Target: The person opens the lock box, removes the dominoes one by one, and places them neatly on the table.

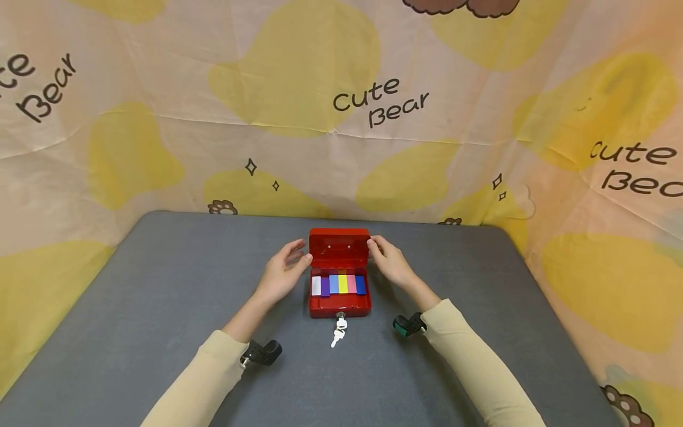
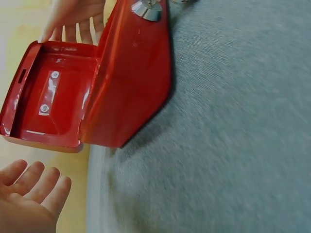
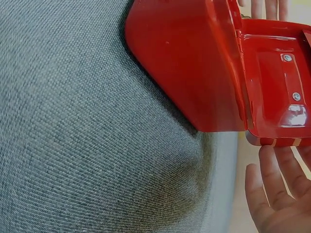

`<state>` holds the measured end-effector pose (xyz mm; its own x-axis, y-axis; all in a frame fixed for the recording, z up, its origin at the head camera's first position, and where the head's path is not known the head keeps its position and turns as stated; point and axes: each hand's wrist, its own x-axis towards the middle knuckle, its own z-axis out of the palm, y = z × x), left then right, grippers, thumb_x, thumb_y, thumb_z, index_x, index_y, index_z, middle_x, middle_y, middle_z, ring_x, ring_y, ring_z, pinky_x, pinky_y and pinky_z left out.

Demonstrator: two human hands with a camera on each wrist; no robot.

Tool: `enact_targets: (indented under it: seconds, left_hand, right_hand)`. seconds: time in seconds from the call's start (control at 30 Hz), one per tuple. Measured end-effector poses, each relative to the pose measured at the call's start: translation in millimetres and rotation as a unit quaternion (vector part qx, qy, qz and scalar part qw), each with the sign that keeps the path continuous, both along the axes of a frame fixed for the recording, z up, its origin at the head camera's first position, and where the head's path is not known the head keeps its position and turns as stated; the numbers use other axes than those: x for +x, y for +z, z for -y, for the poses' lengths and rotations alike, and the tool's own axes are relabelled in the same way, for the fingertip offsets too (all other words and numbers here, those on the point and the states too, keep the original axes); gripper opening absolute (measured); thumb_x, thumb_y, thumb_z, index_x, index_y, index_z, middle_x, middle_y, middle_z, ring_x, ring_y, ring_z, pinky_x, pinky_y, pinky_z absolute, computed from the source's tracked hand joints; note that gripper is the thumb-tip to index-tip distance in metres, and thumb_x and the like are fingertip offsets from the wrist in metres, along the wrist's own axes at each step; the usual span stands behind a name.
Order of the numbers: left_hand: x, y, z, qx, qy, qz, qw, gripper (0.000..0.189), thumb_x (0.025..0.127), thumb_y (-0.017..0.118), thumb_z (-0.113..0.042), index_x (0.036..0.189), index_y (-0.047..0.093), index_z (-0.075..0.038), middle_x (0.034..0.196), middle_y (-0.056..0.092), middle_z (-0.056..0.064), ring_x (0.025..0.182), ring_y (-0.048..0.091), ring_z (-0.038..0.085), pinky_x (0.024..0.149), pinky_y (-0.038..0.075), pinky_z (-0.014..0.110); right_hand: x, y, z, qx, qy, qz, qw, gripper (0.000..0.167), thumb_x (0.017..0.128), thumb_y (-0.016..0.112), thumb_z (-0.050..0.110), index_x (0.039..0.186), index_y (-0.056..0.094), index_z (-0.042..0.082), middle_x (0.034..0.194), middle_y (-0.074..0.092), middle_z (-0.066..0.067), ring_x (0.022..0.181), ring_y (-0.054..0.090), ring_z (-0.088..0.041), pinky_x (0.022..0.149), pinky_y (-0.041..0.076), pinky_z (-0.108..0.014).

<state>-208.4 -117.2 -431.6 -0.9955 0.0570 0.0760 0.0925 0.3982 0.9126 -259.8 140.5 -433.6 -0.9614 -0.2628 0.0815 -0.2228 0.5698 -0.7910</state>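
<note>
A small red cash box (image 1: 340, 307) stands on the grey table with its lid (image 1: 338, 254) raised. In its tray lies a row of several coloured blocks (image 1: 343, 284): white, purple, light blue, yellow, pink and dark blue. Keys (image 1: 340, 331) hang from the lock at the front. My left hand (image 1: 281, 274) is beside the lid's left side, fingers loosely bent, with a gap to the lid in the left wrist view. At the lid's other side, my right hand (image 1: 392, 261) touches the edge with its fingertips; its extended fingers (image 3: 273, 177) show in the right wrist view.
The grey table (image 1: 160, 308) spreads around the box, its far edge close behind the lid. A printed cloth (image 1: 299, 71) hangs behind and at both sides. Black wrist bands (image 1: 409, 324) sit on both wrists.
</note>
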Motion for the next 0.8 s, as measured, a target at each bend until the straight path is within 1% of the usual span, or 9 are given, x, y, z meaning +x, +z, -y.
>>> enact_targets:
  seconds: [0.13,0.27,0.47,0.57,0.67,0.8]
  left_hand:
    - [4.8,-1.2,4.9,-0.015,-0.012,-0.012,0.9997,0.061,0.088,0.061,-0.032,0.139,0.038,-0.007,0.14,0.043,0.01,0.126,0.046,0.027,0.098,0.041,0.043]
    - [9.3,-4.1,9.2,-0.039,-0.023,-0.02,0.9987,0.067,0.086,0.064,-0.032,0.14,0.035,-0.007,0.142,0.041,0.011,0.127,0.044,0.028,0.098,0.04,0.045]
    - [18.3,-7.2,13.0,-0.071,-0.041,-0.016,0.9965,0.077,0.081,0.069,-0.033,0.144,0.029,-0.01,0.146,0.036,0.009,0.131,0.039,0.026,0.101,0.038,0.044]
    - [23.3,-7.9,14.2,-0.075,-0.051,-0.016,0.9957,0.082,0.078,0.073,-0.032,0.144,0.028,-0.012,0.146,0.035,0.007,0.132,0.038,0.026,0.102,0.037,0.043]
    - [27.9,-8.9,15.0,-0.08,-0.065,-0.024,0.9944,0.086,0.075,0.076,-0.03,0.145,0.028,-0.012,0.147,0.034,0.008,0.132,0.037,0.028,0.102,0.037,0.044]
    - [31.7,-11.8,15.1,-0.097,-0.077,-0.034,0.9917,0.092,0.071,0.079,-0.032,0.145,0.028,-0.011,0.146,0.034,0.009,0.132,0.036,0.03,0.1,0.038,0.045]
  right_hand:
    - [-0.1,0.2,-0.5,-0.009,0.006,-0.002,0.9999,0.04,0.098,0.039,0.038,0.123,0.051,0.008,0.116,0.06,-0.012,0.1,0.062,-0.025,0.083,0.052,-0.039]
    - [-0.3,-0.2,-0.8,-0.005,0.009,-0.006,0.9999,0.041,0.098,0.038,0.038,0.123,0.051,0.008,0.116,0.06,-0.012,0.1,0.062,-0.026,0.083,0.052,-0.039]
    - [-0.2,0.0,-0.3,0.001,0.005,0.002,1.0,0.04,0.098,0.039,0.038,0.123,0.051,0.009,0.117,0.06,-0.011,0.1,0.061,-0.025,0.083,0.052,-0.039]
    - [0.7,0.8,0.0,0.001,0.004,0.004,1.0,0.04,0.098,0.039,0.038,0.123,0.05,0.009,0.118,0.059,-0.011,0.1,0.061,-0.026,0.084,0.052,-0.039]
    - [1.3,1.1,0.2,0.0,0.003,0.006,1.0,0.04,0.098,0.038,0.039,0.123,0.05,0.01,0.118,0.059,-0.011,0.101,0.061,-0.025,0.084,0.052,-0.039]
    - [0.8,0.1,0.3,-0.002,0.003,0.007,1.0,0.04,0.098,0.038,0.039,0.123,0.05,0.01,0.118,0.059,-0.01,0.101,0.061,-0.025,0.084,0.052,-0.039]
